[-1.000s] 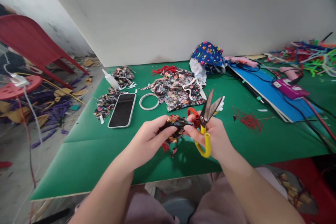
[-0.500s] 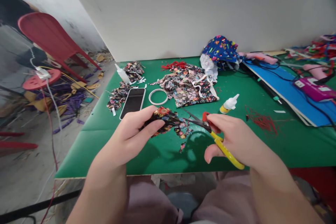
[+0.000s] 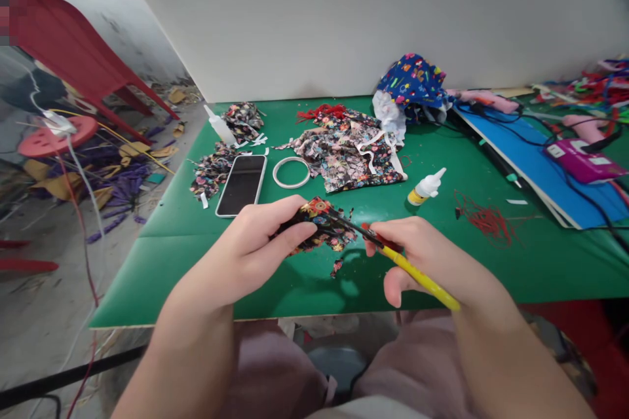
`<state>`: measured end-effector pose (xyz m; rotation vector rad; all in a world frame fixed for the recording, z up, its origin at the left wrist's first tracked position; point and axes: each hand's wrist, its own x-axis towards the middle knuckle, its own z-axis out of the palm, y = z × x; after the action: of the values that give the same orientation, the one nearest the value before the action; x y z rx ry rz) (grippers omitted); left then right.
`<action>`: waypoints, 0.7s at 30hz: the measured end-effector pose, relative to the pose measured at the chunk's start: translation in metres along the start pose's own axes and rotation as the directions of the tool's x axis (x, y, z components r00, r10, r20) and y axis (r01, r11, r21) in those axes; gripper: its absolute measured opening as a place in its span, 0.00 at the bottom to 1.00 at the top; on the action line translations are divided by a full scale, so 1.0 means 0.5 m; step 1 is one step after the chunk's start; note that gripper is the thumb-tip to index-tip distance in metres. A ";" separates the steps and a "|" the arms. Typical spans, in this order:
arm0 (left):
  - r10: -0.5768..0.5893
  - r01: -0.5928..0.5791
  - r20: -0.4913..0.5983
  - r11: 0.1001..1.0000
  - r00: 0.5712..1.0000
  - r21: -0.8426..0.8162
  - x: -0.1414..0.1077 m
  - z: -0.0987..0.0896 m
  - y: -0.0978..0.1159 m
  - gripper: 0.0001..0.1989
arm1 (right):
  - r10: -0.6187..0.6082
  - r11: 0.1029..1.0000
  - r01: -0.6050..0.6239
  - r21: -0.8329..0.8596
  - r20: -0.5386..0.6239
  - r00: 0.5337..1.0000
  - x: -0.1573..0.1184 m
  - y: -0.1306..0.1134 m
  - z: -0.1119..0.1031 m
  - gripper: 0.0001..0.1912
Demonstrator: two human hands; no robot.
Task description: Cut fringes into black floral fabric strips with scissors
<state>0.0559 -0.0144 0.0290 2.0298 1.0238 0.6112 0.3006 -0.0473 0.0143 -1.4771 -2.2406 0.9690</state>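
Between its thumb and fingers, my left hand (image 3: 263, 245) pinches a bunched piece of dark floral fabric (image 3: 319, 216) over the green table (image 3: 181, 268). My right hand (image 3: 417, 249) grips scissors (image 3: 415, 275) with a yellow handle and a red one. Their dark blades reach left and lie over the fabric, near my left fingertips. Beneath, a small floral scrap (image 3: 337, 267) lies on the table. Beyond my hands are a white ring (image 3: 291, 172), a phone (image 3: 242, 184) and a larger floral fabric pile (image 3: 348, 154).
A white glue bottle (image 3: 426, 186) leans right of centre, near tangled red thread (image 3: 491, 219). Another bottle (image 3: 220, 126) stands back left. Blue printed fabric (image 3: 411, 85), a blue board (image 3: 540, 167) and a purple device (image 3: 584, 160) with cables lie further right. Red chair at left.
The scissors have moved left and turned, bringing their blades onto the fabric in my left hand. The camera view has shifted slightly.
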 end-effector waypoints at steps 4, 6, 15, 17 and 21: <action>-0.007 0.007 0.010 1.000 1.000 -0.010 0.001 0.001 -0.001 0.09 | -0.024 0.998 0.022 0.066 0.033 0.999 0.005 0.009 0.007 0.26; -0.009 0.009 0.017 1.000 1.000 -0.010 0.002 0.002 -0.002 0.09 | -0.041 0.993 0.037 0.113 0.032 0.999 0.007 0.012 0.011 0.29; -0.010 0.010 0.023 1.000 1.000 -0.026 0.005 0.007 -0.005 0.09 | -0.066 0.971 0.056 0.233 0.033 0.997 0.011 0.012 0.020 0.27; -0.009 0.010 0.028 0.999 1.000 -0.040 0.006 0.008 -0.005 0.09 | -0.073 0.970 0.065 0.236 0.028 0.997 0.013 0.010 0.021 0.28; -0.014 0.016 0.033 0.998 0.999 -0.056 0.007 0.009 -0.006 0.09 | -0.078 0.967 0.073 0.243 0.014 0.997 0.016 0.007 0.021 0.28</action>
<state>0.0596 -0.0121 0.0244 1.9754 0.9913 0.5913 0.2938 -0.0434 0.0031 -1.2715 -2.0894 1.1934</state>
